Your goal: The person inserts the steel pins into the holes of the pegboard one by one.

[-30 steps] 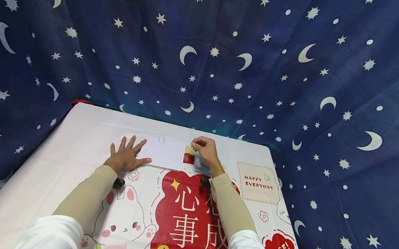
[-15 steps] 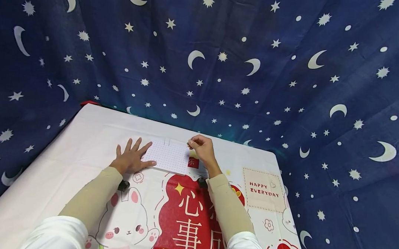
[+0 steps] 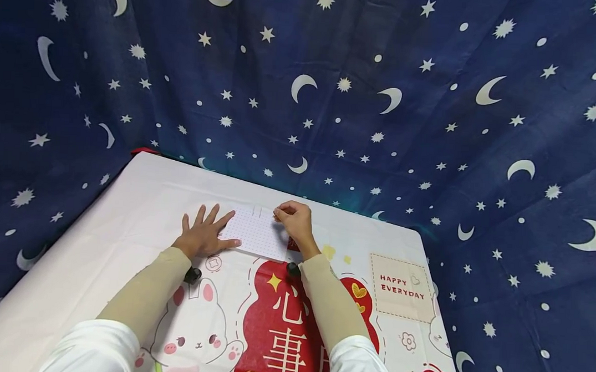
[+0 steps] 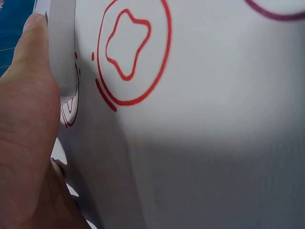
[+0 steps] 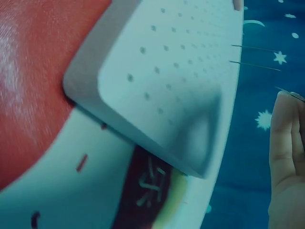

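Note:
A white block (image 3: pixel 261 237) dotted with rows of small holes lies on the table. Two thin needles (image 5: pixel 257 65) stand upright near its far edge. My left hand (image 3: pixel 203 237) spreads its fingers at the block's left end, the thumb along the near edge; in the left wrist view the thumb touches the block's side (image 4: pixel 62 52). Over the block's far right part, my right hand (image 3: pixel 296 222) pinches another thin needle (image 5: pixel 282 90) between thumb and fingertips, to the right of the standing pair. Most of that needle is hidden by the fingers in the head view.
A printed white tablecloth (image 3: pixel 350 241) with red patches and a cartoon rabbit covers the table. Dark blue cloth (image 3: pixel 330 132) with moons and stars hangs behind and at both sides. The table's far edge lies just past the block.
My right hand has moved left, from beside the block's right end to over the block, still pinching the needle. My left hand stays at the block. The head view has shifted slightly.

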`<state>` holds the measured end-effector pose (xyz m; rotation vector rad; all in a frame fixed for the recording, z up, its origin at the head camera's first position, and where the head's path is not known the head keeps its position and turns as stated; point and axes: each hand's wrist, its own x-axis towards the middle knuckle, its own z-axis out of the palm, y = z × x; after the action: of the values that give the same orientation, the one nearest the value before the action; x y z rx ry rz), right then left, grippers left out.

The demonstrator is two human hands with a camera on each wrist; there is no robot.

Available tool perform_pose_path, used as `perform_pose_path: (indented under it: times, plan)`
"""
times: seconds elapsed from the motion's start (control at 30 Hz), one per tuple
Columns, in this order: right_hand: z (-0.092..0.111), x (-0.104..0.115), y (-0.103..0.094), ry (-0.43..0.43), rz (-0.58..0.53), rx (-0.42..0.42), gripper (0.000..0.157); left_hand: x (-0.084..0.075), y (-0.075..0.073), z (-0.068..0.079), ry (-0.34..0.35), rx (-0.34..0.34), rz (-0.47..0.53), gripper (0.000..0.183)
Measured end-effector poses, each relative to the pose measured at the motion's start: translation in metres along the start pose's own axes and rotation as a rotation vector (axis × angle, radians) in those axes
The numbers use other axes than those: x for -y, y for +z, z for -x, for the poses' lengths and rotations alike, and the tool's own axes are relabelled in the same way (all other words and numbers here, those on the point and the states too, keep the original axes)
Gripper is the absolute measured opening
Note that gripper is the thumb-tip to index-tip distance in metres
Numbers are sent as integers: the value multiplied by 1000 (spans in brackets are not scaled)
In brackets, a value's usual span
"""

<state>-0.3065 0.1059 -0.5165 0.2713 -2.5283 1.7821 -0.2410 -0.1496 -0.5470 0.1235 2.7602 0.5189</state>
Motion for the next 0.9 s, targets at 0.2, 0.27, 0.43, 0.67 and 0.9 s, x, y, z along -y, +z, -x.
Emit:
perform_pose_path:
  times: [0.2,0.27,0.43,0.67,0.9]
  plan:
    - [-7,-5,10,12,64,6,6,-1,-5,1,-2,-12,-15,98]
    - [-8,-7,13,29,77,-1,6,0,-6,1,-1,-8,-13,98]
    - [-11,-13,20,85,82,-30,6,0,-6,1,2,7,2,99]
    - [-14,-16,27,87,124,-35,7,0,-5,0,-4,0,-2,99]
    - [-14,-20,31,70,216,-31,7,1,-3,-3,-10,9,-30,98]
